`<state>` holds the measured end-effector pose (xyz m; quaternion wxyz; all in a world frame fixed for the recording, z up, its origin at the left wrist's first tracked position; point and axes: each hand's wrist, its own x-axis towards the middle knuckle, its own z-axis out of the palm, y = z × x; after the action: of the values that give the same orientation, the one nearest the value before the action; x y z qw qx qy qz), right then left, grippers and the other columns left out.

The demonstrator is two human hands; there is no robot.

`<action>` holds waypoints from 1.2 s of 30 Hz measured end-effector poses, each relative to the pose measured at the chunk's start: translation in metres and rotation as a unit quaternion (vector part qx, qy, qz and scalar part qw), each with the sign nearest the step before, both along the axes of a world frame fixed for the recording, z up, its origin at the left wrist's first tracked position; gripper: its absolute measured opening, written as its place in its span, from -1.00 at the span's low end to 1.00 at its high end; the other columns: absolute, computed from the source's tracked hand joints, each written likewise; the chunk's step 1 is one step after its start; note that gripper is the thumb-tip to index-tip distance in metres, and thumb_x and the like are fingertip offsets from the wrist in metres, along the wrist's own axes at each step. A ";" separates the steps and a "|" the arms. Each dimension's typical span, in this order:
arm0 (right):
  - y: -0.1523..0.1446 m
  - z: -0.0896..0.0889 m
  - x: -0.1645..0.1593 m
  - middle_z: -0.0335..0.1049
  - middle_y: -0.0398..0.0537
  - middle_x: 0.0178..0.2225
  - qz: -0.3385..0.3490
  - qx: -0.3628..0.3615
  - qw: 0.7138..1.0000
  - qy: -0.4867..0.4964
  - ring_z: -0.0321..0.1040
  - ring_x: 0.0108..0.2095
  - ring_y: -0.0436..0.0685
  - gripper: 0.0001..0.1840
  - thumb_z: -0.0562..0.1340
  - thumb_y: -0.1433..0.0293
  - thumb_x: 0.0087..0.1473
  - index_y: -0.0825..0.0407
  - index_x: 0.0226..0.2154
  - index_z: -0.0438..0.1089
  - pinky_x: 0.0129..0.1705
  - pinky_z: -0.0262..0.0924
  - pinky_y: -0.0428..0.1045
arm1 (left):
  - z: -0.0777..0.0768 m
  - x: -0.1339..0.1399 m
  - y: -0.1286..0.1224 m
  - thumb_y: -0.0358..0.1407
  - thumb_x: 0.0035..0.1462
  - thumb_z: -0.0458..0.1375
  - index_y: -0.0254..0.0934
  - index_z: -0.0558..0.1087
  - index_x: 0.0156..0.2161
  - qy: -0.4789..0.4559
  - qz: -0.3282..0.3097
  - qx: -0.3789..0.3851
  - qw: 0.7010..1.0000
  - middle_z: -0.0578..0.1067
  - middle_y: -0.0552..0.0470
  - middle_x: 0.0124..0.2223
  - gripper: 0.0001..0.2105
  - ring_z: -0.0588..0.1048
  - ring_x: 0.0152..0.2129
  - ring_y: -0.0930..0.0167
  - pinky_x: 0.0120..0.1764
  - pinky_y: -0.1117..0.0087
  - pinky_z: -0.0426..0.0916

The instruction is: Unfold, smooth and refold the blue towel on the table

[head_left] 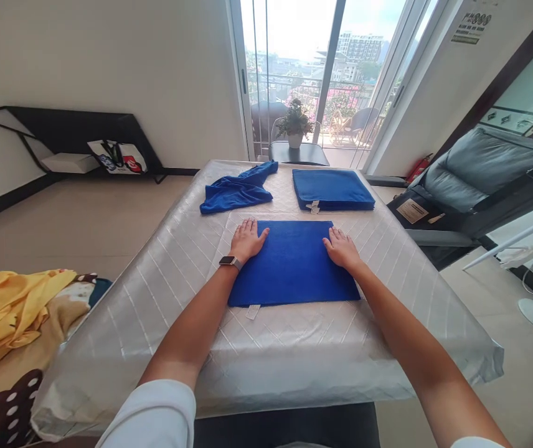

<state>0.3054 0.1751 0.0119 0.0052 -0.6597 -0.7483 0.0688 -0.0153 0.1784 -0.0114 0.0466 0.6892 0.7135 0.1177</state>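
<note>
A blue cloth (296, 267) lies flat in a neat rectangle on the table in front of me, with a small white tag (253, 312) poking out at its near edge. My left hand (246, 240), with a watch on the wrist, rests flat on its far left corner, fingers stretched out. On the far right side, my right hand (341, 247) lies flat as well, its fingers extended over the cloth's edge. Beyond them sit a crumpled blue cloth (238, 188) on the left and a stack of folded blue cloths (333, 188) on the right.
A silvery quilted-pattern cover (168, 280) drapes over the table. Yellow fabric (9, 311) is heaped low at the left. A grey padded chair (476, 168) stands at the right. Past the far edge, a potted plant (295, 124) stands before the glass doors.
</note>
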 end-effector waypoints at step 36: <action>-0.014 -0.008 0.008 -0.23 0.09 0.53 0.034 0.025 0.998 0.045 -0.25 0.51 0.23 -0.26 -0.14 0.17 0.45 0.25 0.50 -0.11 0.50 -0.33 0.18 | 0.009 0.163 -0.049 0.10 0.47 -0.35 -0.47 0.06 0.48 0.054 -0.234 -0.007 0.971 0.04 -0.20 0.52 -0.24 -0.04 0.48 0.26 0.47 0.17 -0.14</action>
<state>0.3135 0.1608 0.0042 0.0525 -0.6299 -0.7708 0.0798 0.1477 0.1293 -0.0020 0.0388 0.8418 0.5350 0.0609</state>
